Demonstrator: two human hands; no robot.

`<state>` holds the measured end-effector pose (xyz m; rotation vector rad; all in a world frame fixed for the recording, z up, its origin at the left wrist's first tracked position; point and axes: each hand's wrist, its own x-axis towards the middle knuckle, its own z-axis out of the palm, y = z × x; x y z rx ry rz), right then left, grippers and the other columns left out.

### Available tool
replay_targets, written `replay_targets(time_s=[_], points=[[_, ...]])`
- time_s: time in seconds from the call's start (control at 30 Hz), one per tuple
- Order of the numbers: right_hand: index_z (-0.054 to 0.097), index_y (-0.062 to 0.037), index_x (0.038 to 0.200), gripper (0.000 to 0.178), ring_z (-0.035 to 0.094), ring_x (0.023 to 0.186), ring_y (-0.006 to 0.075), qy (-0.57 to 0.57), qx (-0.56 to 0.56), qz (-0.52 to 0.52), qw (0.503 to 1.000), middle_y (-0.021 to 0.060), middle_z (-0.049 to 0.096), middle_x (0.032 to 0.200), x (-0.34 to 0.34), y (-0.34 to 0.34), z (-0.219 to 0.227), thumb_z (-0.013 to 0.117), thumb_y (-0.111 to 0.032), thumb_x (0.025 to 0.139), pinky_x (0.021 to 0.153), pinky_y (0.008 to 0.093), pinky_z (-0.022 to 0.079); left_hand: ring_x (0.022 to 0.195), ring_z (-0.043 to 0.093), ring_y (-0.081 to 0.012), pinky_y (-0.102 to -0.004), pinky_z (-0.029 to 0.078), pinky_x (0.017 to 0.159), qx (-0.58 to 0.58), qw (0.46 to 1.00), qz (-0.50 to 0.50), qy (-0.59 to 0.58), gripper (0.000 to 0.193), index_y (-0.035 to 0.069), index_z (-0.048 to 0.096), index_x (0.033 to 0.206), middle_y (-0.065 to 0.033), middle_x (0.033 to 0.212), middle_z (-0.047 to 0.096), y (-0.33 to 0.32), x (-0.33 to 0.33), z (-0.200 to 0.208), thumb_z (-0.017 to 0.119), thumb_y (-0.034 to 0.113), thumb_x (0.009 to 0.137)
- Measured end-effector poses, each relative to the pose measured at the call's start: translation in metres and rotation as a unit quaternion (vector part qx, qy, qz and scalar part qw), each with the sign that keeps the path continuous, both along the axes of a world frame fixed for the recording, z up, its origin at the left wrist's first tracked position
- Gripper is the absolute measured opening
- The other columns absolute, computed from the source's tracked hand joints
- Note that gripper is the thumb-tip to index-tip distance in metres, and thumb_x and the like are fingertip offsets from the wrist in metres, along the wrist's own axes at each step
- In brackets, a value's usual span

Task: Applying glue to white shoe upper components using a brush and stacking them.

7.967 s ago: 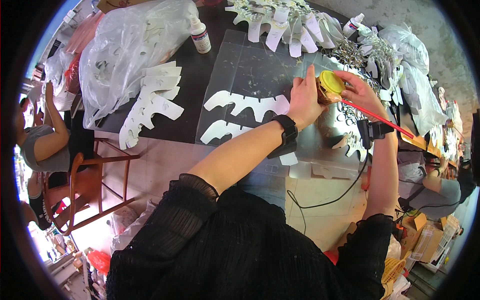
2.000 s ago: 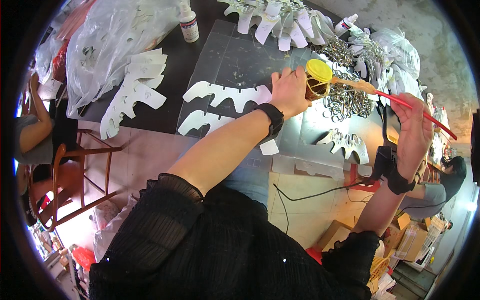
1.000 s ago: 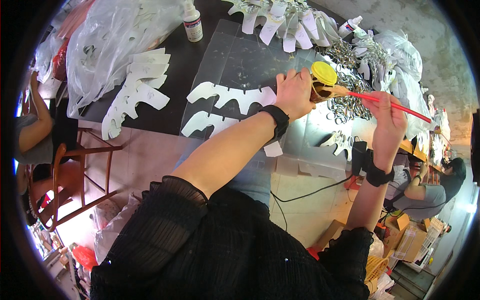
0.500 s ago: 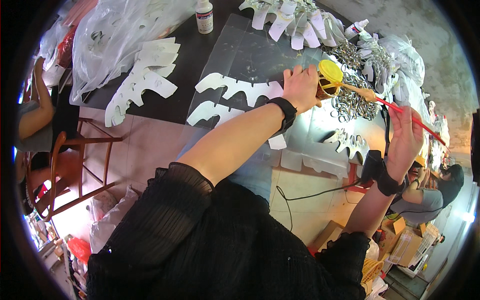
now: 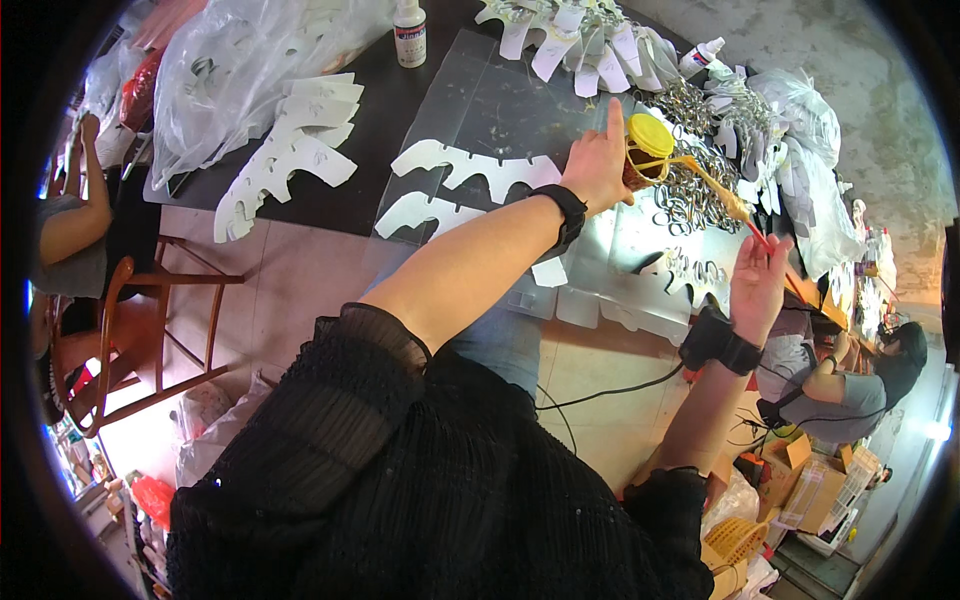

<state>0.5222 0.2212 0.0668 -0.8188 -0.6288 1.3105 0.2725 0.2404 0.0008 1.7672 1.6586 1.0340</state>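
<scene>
Brush at the jar's mouth, a hand at each end

Your left hand is wrapped on the left side of the jar, forefinger stretched upward; the far fingers are hidden. Your right hand, lower right of it, pinches the red handle of the brush.

To work the brush well, you would do best to hold the jar firm and upright, draw the bristles lightly against its rim so the excess drops back, and keep the handle pinch loose. Mind drips, since metal rings lie right under the brush.

The jar sits right of frame centre, against your left palm and up-left of your right hand, its yellow lid tipped above the mouth. Whether the tip is inside or only at the rim, you cannot tell.

Left of the jar, two white strips lie on a clear sheet over the table.
</scene>
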Motion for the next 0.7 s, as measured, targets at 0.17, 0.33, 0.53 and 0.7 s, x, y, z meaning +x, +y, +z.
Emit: replay_targets(time_s=[0.17,0.33,0.53,0.7], points=[[0.052,-0.0023,0.092,0.033,0.055,0.085,0.0183,0.120,-0.044,0.017,0.992,0.0078,0.054,0.089,0.011,0.001,-0.023,0.060,-0.033,0.081,0.080,0.0297,0.050,0.098,0.048,-0.0418,-0.0404,0.038,0.089,0.027,0.999,-0.010,-0.032,0.121,-0.011,-0.001,0.131,-0.0294,0.098,0.054,-0.001,0.003,-0.005,0.083,0.014,0.048],[0.052,-0.0022,0.091,0.031,0.055,0.084,0.0200,0.204,-0.070,0.073,0.974,0.0091,0.055,0.087,0.012,-0.003,-0.026,0.061,-0.030,0.081,0.082,0.0308,0.049,0.100,0.047,-0.0429,-0.0403,0.038,0.090,0.009,1.000,0.003,-0.026,0.120,-0.012,0.001,0.131,-0.0303,0.102,0.052,0.000,0.003,-0.005,0.083,0.016,0.048],[0.049,0.0030,0.091,0.030,0.054,0.085,0.0211,0.199,-0.012,0.020,0.980,0.0115,0.053,0.086,0.001,-0.008,-0.019,0.058,-0.025,0.085,0.087,0.0346,0.048,0.108,0.041,-0.0440,-0.0405,0.034,0.096,0.007,0.999,0.010,-0.039,0.120,-0.013,0.001,0.131,-0.0319,0.119,0.040,0.002,0.005,-0.010,0.083,0.018,0.048],[0.049,0.0057,0.094,0.023,0.053,0.091,0.0237,0.150,0.037,0.039,0.987,0.0144,0.054,0.089,-0.006,-0.018,-0.013,0.054,-0.016,0.087,0.091,0.0374,0.046,0.115,0.035,-0.0442,-0.0415,0.031,0.099,-0.005,1.000,0.012,-0.025,0.120,-0.011,-0.001,0.131,-0.0309,0.127,0.029,-0.003,0.007,-0.006,0.082,0.016,0.050]])
